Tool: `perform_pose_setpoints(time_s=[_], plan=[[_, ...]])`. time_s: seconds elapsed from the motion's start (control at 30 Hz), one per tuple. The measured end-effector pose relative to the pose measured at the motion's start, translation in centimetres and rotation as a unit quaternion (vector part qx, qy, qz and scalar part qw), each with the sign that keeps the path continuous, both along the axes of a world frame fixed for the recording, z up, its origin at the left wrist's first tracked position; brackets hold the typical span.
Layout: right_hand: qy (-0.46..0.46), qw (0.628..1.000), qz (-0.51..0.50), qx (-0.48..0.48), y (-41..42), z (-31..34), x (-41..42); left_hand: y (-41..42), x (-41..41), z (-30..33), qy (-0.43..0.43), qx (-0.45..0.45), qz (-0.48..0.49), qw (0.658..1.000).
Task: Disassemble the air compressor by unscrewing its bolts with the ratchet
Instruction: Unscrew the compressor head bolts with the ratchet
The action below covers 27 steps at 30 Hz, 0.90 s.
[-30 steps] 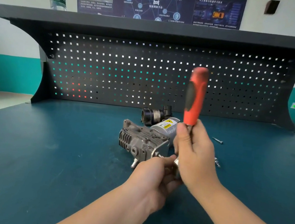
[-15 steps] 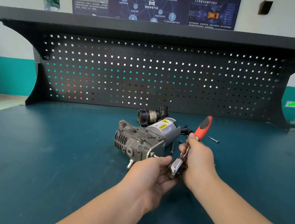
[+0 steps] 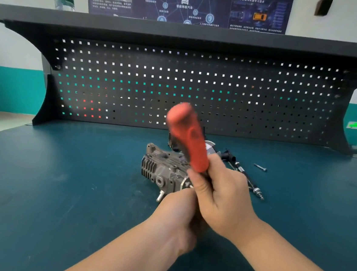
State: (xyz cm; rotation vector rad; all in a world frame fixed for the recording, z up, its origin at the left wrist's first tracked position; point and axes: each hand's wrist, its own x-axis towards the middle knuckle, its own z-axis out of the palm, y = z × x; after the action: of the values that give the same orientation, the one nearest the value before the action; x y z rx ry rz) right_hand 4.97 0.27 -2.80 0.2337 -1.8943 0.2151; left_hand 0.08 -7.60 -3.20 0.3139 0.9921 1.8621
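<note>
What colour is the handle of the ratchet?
Red, motion-blurred; the ratchet's plastic handle shows in the head view, the only one.

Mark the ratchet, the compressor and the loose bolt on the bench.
ratchet [image 3: 189,141], head view: blurred red handle above the fist.
compressor [image 3: 160,169], head view: grey finned housing.
loose bolt [image 3: 260,167], head view: its shank.

compressor [image 3: 164,170] behind hands (bolt [image 3: 260,167] right)

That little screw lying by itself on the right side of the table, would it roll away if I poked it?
Probably a bit. The loose screw looks thin and round, lying flat on the smooth blue table, so a poke would likely roll it. Its wider head would probably curve its path. It looks like metal, so stiff, and likely light.
</note>
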Motion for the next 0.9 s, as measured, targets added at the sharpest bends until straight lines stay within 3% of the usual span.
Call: perform_pose_setpoints(time_s=[0.1, 0.2, 0.27, 0.37, 0.43, 0.47, 0.53, 0.6, 0.73, 0.9], plan=[[-0.004, 0.973, 0.028, -0.229, 0.1, 0.1, -0.3, 0.4, -0.2, -0.1, 0.014, -0.052, 0.008, 0.999], [-0.006, 0.895, 0.012, -0.447, 1.3, 0.8, -0.8, 0.5, -0.2, -0.1, 0.013, -0.067, 0.023, 0.997], [-0.027, 0.806, -0.010, -0.592, 2.5, 0.8, -1.1, 0.6, -0.2, -0.2, 0.011, -0.073, 0.027, 0.997], [-0.044, 0.620, 0.042, -0.782, 3.4, 0.0, -1.4, 0.6, -0.2, -0.1, 0.014, -0.080, 0.027, 0.996], [-0.044, 0.555, 0.071, -0.828, 3.2, -0.3, -1.4, 0.6, -0.2, -0.1, 0.010, -0.079, 0.028, 0.996], [-0.046, 0.554, 0.071, -0.828, 3.2, -0.3, -1.4, 0.6, -0.2, -0.1, 0.008, -0.080, 0.029, 0.996], [-0.051, 0.593, 0.057, -0.801, 3.3, -0.3, -1.6, 0.6, -0.1, -0.1, 0.009, -0.082, 0.030, 0.996], [-0.037, 0.664, 0.048, -0.745, 3.2, -0.1, -1.6, 0.6, -0.1, -0.1, 0.007, -0.080, 0.033, 0.996], [0.002, 0.853, 0.007, -0.522, 1.8, 0.5, -1.2, 0.6, 0.1, -0.3, 0.009, -0.067, 0.036, 0.997], [-0.017, 0.973, 0.021, -0.228, 0.1, 0.5, -0.1, 0.4, -0.1, -0.4, 0.011, -0.048, 0.013, 0.999]])
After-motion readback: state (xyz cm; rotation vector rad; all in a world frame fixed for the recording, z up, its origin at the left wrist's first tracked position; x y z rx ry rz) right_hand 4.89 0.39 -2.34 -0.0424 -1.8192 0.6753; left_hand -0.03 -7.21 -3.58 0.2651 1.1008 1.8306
